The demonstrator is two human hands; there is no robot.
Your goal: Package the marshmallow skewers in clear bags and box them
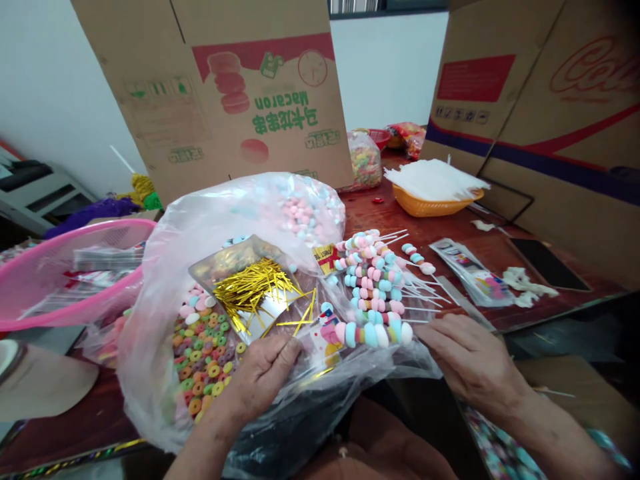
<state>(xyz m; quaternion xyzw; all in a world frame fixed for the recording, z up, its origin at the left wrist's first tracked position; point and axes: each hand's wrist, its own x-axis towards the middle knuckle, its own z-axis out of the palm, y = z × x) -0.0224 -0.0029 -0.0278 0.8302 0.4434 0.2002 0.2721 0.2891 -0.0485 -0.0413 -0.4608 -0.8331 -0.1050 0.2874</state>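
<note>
My left hand [267,373] is closed, thumb and fingers pinching the edge of a small printed plastic bag [329,337]. A skewer of pink, blue and white marshmallows [375,334] lies with its far end over this bag. My right hand [467,357] closes at the skewer's stick end; its fingertips partly hide the stick. Just beyond is a pile of finished-looking marshmallow skewers [373,280], white sticks to the right. Gold twist ties [257,287] fill an open packet between the hands and the boxes, with a few loose ties beside it.
A large clear plastic bag [173,233] holds ring cereal [205,363] and loose marshmallows [300,213]. At left stands a pink basket [145,230] of packets. To the right are flat printed bags [470,273], a dark phone-like slab [550,263] and a yellow basket [433,207]. Cardboard boxes [235,147] rise behind.
</note>
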